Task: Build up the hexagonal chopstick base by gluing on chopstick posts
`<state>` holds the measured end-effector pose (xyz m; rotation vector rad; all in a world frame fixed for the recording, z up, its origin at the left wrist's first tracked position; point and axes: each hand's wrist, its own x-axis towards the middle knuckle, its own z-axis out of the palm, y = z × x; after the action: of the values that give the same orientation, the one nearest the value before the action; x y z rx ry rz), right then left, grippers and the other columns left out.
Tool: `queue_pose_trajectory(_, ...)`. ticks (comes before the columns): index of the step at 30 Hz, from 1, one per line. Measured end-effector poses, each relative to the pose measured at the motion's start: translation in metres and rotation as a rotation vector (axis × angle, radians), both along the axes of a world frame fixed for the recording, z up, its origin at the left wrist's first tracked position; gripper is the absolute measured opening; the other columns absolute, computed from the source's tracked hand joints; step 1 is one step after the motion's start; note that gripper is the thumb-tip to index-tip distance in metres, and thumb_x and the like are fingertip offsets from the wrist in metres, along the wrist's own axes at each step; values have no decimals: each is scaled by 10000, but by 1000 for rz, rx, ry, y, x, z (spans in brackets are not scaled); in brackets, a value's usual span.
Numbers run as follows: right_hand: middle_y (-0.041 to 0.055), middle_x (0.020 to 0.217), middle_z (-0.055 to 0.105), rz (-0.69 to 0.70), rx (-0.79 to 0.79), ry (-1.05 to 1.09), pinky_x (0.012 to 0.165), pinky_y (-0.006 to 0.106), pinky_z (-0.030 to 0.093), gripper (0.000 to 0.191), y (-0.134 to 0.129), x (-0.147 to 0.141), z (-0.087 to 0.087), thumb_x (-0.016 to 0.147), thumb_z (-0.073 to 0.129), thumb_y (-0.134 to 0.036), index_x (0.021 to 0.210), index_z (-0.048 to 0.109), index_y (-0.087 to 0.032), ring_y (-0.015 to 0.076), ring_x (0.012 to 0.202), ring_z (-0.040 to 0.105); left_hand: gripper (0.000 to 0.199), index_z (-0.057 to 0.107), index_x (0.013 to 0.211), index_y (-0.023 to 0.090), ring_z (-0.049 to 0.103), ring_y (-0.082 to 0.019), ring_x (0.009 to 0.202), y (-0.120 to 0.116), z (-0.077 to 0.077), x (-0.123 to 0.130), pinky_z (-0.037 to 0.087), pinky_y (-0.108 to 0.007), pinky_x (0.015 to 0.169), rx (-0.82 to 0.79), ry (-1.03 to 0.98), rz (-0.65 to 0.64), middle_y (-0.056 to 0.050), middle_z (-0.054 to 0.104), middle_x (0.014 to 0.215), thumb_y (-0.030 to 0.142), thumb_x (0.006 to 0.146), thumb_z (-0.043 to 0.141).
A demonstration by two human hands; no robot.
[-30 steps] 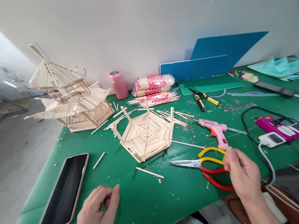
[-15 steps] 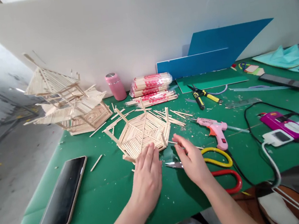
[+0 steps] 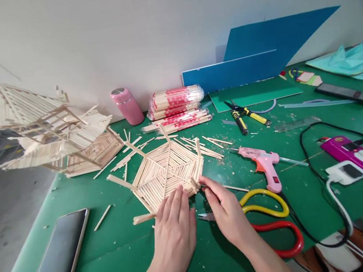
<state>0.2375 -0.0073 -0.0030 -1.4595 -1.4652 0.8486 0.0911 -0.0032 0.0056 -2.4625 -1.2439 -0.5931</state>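
Note:
A six-sided frame [image 3: 160,174] of thin wooden sticks lies on the green table, with short posts standing or leaning at its corners. My left hand [image 3: 174,230] rests flat, its fingertips on the near edge of the frame. At the frame's near right corner, beside a short post, is my right hand [image 3: 225,210]; its index fingertip reaches the corner and the thumb is apart, with nothing visible between them. Scissors [image 3: 267,205] with one yellow and one red handle lie under and beside my right hand, which hides their middle.
A tiered stick pavilion [image 3: 64,133] stands at back left, near a pink bottle [image 3: 127,107] and bagged sticks [image 3: 177,101]. Right of the frame lie a pink glue gun [image 3: 264,165], pliers [image 3: 241,117] and a purple power strip [image 3: 354,153] with cables. A phone [image 3: 58,263] lies at left.
My right hand has closed in on the frame's near right corner, where a gap showed before. My left hand stays at the near edge. The camera view has shifted and tilted.

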Motion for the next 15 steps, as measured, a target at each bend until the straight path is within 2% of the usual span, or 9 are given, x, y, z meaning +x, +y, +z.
queue_pose_trajectory(10,84,1194,561,19,-8,-19,953,311,391,339,-1,0,2,885,350,-222,1176,509,-157,163,1107,497,378,483,1128,10,511,-299,1087,-1,-1,-1,427,-432,862,-47,-70,-16,-220,565,1156,150,778,507)
queue_pose_trajectory(12,90,1198,557,-12,-2,-13,942,322,398,332,-2,0,3,879,367,-233,1173,502,-160,172,1109,496,393,478,1134,7,469,-303,1132,-6,3,-3,405,-439,898,-55,-115,-58,-223,555,1165,101,755,523)
queue_pose_trajectory(15,95,1130,591,-119,11,20,841,320,458,313,-8,3,4,863,411,-262,1156,487,-183,186,1029,547,340,519,1082,56,467,-257,1138,-23,11,-11,392,-394,931,-99,-183,-207,-174,599,1109,51,742,520)
